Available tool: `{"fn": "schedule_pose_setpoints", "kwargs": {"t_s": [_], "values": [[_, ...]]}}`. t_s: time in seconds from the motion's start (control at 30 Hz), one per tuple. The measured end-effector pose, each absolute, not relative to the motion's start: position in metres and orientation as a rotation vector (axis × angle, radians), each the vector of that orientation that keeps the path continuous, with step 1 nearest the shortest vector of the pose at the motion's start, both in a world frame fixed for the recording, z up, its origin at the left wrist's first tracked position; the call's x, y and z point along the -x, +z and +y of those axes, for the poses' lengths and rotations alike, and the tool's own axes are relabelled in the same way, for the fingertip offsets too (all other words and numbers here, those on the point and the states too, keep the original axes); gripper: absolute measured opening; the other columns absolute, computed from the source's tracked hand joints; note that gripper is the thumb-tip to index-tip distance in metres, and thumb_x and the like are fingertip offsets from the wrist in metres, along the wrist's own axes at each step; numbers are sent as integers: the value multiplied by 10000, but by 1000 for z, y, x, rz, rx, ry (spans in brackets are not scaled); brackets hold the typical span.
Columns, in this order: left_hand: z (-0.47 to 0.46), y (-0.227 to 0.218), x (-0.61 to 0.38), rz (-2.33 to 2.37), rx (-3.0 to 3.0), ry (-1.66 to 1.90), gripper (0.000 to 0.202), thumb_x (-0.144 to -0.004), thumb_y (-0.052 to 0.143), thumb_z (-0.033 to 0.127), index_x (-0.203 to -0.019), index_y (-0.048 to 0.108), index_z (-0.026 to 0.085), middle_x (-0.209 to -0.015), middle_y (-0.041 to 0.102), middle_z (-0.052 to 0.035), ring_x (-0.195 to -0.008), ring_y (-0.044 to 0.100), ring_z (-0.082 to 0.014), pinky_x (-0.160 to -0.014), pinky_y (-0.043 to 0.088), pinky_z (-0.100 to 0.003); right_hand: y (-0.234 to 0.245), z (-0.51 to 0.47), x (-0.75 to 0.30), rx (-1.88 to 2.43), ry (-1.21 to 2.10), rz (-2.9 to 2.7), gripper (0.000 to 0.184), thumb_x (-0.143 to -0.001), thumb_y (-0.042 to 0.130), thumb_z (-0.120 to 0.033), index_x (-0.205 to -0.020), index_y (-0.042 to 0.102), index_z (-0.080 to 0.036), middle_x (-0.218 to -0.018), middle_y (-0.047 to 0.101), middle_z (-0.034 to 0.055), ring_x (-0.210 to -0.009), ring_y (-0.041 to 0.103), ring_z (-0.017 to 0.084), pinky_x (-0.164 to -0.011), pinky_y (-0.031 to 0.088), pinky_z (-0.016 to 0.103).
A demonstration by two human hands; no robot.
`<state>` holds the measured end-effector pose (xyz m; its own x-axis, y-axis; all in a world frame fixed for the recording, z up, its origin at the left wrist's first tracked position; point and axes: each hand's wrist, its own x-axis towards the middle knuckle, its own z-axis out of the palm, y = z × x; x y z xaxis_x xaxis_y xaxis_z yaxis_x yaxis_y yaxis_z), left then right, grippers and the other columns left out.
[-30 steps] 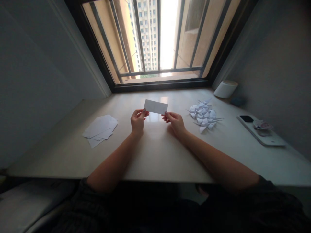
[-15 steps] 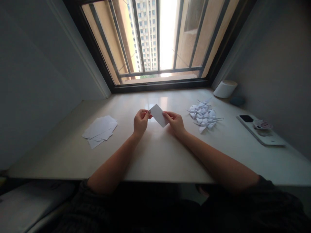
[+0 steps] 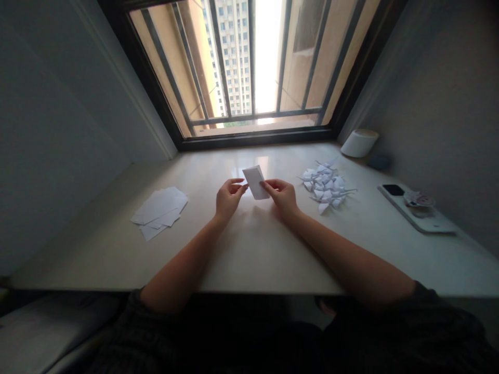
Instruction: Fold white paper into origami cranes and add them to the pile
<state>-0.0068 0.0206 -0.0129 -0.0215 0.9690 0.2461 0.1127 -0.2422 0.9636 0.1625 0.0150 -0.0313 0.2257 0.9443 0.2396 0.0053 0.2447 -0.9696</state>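
A small folded piece of white paper (image 3: 256,184) is held up over the middle of the white tabletop, tilted, with a second layer showing along its top edge. My right hand (image 3: 283,196) pinches its right side between thumb and fingers. At the paper's left edge is my left hand (image 3: 229,198), its thumb and index finger a little apart and the fingertips close to the edge; whether they touch it is hard to make out. To the left lies a loose stack of white paper sheets (image 3: 161,205). A heap of folded white paper pieces (image 3: 325,184) lies to the right.
On the right of the white tabletop (image 3: 249,259) lies a pale phone (image 3: 413,210) with a small round item on it. A white cylindrical object (image 3: 359,143) stands in the back right corner beside a dark rounded thing (image 3: 379,161). A barred window (image 3: 255,137) rises behind.
The paper has turned in my right hand, from a diamond-like slant to more upright, and its folded layer now shows. My left fingers have parted at its left edge.
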Motion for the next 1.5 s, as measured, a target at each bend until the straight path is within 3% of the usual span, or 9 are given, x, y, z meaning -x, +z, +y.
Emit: {"fn": "schedule_pose_setpoints", "kwargs": {"t_s": [0.17,0.3,0.4,0.63,0.93,1.13,1.37,1.5], "values": [[15,-12,2,1040,-1524,1231,414,-741,703,445,-1043,659,165,-993,715,-93,-949,661,-214,-847,483,-324,-30,11,-161,1106,868,-1229,383,-649,734,-565,-740,719,-192,-712,686,36,-616,575,158,-569,433,285],[11,-7,0,1076,-1562,1155,375,-770,650,511,-881,658,153,-891,707,-66,-882,650,-196,-787,473,-291,-27,8,-160,1018,956,-1336,360,-614,771,-541,-669,692,-195,-756,665,29,-638,569,144,-589,432,280],[11,-3,1,1105,-1553,1121,402,-773,631,542,-876,640,153,-875,698,-66,-848,649,-193,-740,467,-282,-26,8,-159,997,1036,-1315,368,-595,784,-542,-659,685,-194,-730,665,22,-641,572,145,-615,442,285],[12,-1,1,1078,-1487,1062,503,-797,617,521,-1163,582,178,-1017,687,-107,-881,667,-206,-723,469,-284,-25,11,-163,970,1115,-1198,337,-616,783,-518,-708,722,-200,-641,664,6,-588,551,132,-589,421,275],[18,-10,2,1008,-1520,1051,398,-818,566,532,-949,665,170,-857,682,-50,-764,617,-159,-682,478,-260,-22,11,-159,924,1145,-1038,320,-619,781,-488,-665,662,-194,-628,632,-15,-581,543,124,-578,423,269],[27,-16,9,1183,-1483,1167,325,-808,595,467,-707,642,162,-594,575,0,-539,509,-115,-525,412,-227,-30,22,-166,996,929,-917,325,-656,744,-485,-717,623,-190,-616,598,-25,-573,515,113,-544,388,245],[26,-5,12,1129,-1264,1103,270,-780,645,415,-803,673,148,-672,627,-28,-566,565,-123,-563,472,-247,-28,20,-165,996,1009,-840,316,-635,737,-461,-697,607,-180,-631,598,-17,-570,506,107,-543,403,246],[27,1,15,1024,-1005,1012,253,-762,675,392,-860,670,159,-762,671,-48,-616,592,-115,-631,494,-244,-20,18,-167,948,1089,-816,324,-617,707,-383,-880,620,-216,-652,595,-41,-581,518,111,-515,422,235]]}}
